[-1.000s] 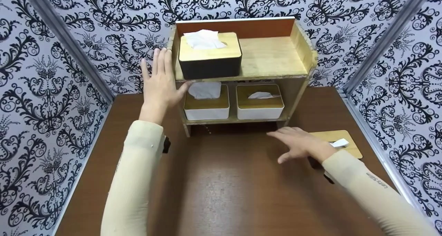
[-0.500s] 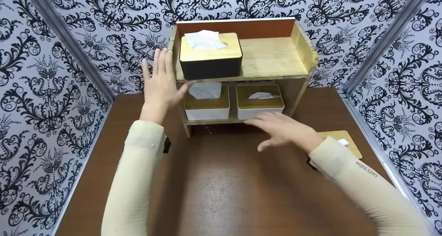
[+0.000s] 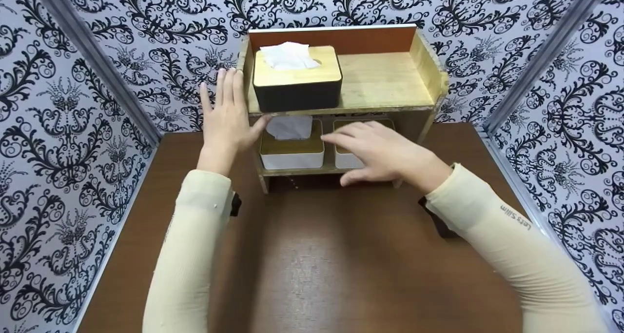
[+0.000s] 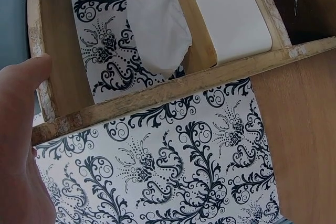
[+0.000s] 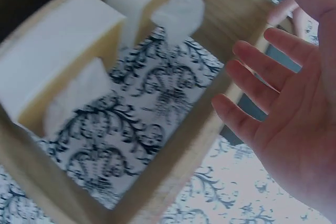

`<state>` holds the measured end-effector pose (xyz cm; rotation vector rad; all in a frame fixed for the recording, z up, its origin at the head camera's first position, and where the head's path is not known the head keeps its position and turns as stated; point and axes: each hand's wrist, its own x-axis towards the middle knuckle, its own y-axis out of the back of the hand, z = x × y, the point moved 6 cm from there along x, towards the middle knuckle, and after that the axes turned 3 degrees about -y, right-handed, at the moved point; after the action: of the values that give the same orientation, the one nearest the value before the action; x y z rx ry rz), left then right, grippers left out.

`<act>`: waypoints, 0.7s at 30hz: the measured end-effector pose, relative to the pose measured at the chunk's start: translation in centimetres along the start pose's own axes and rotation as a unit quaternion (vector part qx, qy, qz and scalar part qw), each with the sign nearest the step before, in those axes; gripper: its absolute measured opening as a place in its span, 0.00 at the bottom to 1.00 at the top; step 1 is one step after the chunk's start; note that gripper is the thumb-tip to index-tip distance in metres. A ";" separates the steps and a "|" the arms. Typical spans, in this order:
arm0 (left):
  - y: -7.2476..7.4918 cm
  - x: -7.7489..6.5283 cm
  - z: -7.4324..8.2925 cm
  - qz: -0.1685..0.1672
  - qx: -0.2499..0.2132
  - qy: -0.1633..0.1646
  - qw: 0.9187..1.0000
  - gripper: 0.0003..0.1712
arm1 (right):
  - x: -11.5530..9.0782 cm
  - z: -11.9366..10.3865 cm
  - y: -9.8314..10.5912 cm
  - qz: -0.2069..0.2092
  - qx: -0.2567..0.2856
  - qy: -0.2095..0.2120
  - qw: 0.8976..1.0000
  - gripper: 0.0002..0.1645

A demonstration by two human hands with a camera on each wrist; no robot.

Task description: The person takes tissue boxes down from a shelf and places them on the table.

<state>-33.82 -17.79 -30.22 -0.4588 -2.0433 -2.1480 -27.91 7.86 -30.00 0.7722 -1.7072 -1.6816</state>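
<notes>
A small wooden shelf [image 3: 382, 82] stands at the back of the table. Along its left side lies my left hand [image 3: 225, 128], fingers straight and thumb at the upper board's front edge; in the left wrist view the thumb [image 4: 26, 77] meets that edge. A black tissue box [image 3: 298, 96] with a wooden lid sits on the upper board's left. Below are a left white tissue box [image 3: 292, 161] and a right white tissue box [image 3: 348, 161]. My right hand [image 3: 380, 152] hovers before the right one, partly hiding it. Its fingers are spread and hold nothing in the right wrist view.
Behind my right forearm, part of a dark box [image 3: 442, 225] shows on the brown table [image 3: 302, 269]. Patterned walls [image 3: 73, 128] enclose the table at the back and both sides.
My right hand has moved left and up, from near the wooden-lidded box on the table to in front of the shelf. My left hand and the boxes have stayed in place.
</notes>
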 end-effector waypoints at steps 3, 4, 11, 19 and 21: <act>0.0 0.0 -0.1 0.002 -0.001 0.001 1.000 0.62 | 0.7 -0.6 1.4 0.029 -0.010 0.012 0.999 0.53; 0.1 0.0 -0.1 0.002 -0.001 0.001 1.000 0.62 | 0.9 -0.8 1.8 0.038 -0.013 0.016 0.999 0.52; 0.0 0.0 -0.1 -0.001 -0.004 0.001 1.000 0.62 | 2.0 -1.9 4.1 0.073 -0.039 0.023 0.996 0.54; 0.0 0.0 0.0 -0.003 -0.005 0.000 1.000 0.62 | 3.2 -1.1 6.5 0.076 -0.022 -0.027 0.997 0.60; 0.0 0.0 0.0 -0.003 -0.005 0.001 1.000 0.62 | 3.6 -0.6 7.0 0.075 -0.016 -0.044 0.996 0.61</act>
<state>-33.85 -17.83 -30.20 -0.4534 -2.0377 -2.1613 -29.68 4.89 -22.96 0.5484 -1.7462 -1.6569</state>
